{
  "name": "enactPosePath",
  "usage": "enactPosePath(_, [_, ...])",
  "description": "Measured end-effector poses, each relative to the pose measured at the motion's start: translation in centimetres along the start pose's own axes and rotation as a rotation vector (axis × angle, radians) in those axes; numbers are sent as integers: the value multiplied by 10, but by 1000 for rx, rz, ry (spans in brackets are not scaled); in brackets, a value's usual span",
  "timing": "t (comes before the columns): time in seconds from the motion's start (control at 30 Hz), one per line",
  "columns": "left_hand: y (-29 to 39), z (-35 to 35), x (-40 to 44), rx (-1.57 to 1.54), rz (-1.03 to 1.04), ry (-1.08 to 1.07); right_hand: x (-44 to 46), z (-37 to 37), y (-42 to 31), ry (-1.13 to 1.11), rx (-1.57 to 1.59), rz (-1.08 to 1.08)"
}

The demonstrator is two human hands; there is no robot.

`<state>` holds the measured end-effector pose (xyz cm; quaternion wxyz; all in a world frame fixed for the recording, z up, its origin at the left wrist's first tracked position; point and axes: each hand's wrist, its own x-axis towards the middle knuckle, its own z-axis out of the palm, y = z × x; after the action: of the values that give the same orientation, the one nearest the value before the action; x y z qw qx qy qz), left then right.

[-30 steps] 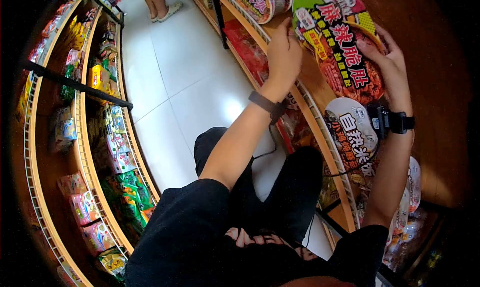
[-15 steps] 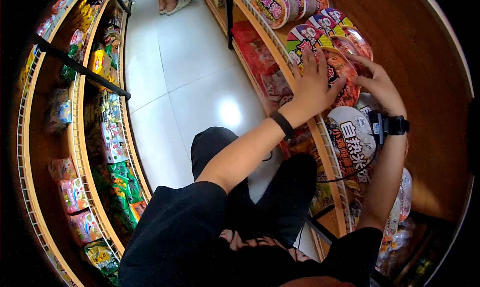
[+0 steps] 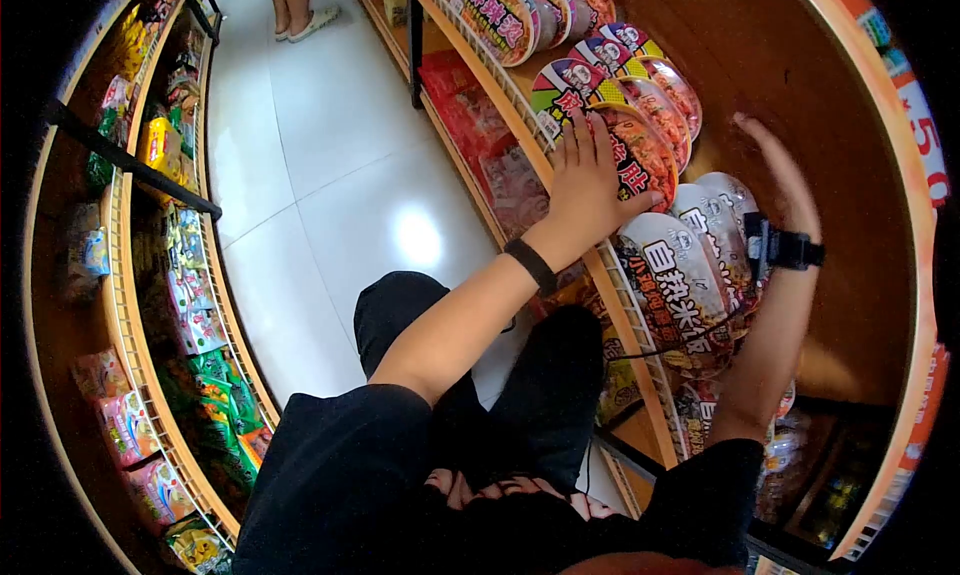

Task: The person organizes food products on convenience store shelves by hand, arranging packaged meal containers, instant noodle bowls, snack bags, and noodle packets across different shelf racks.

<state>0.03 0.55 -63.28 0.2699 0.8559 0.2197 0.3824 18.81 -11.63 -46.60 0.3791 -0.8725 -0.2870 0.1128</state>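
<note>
My left hand (image 3: 585,185) lies with its fingers spread against the front of a spicy food pack (image 3: 640,150) with a colourful label. That pack stands at the front of a row of similar packs (image 3: 655,105) on the shelf. Behind the rows, my right hand (image 3: 785,175) is held edge-on, slightly blurred, with at least one finger stretched out and nothing visible in it. White-lidded rice packs (image 3: 675,265) stand just below my left hand, between it and my right wrist.
A low wire rail (image 3: 620,285) runs along the shelf's front edge. More round packs (image 3: 500,20) stand farther up the shelf. Across the tiled aisle (image 3: 350,175), another shelf holds bagged goods (image 3: 190,265). A person's legs (image 3: 290,5) are at the top.
The spicy pack, earlier raised between both hands, now stands in its row. My right hand has come off it and moved back behind the packs. The view has shifted right.
</note>
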Motion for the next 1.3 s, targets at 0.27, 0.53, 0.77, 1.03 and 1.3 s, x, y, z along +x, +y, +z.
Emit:
enactPosePath(0.27, [10, -4, 11, -452, -226, -57, 123, 20, -20, -450, -477, -260])
enactPosePath(0.53, [9, -14, 21, -629, -373, -228, 148, 81, 17, -108, -521, 2])
enactPosePath(0.77, [12, -10, 21, -653, -419, -186, 138, 69, 26, 22, -504, -77])
enactPosePath(1.03, [10, -13, 16, -712, -452, -227, 170, 44, 78, -50, -480, -174])
enactPosePath(1.3, [10, -11, 13, -714, -461, -216, 104, 67, 25, -423, 19, 172])
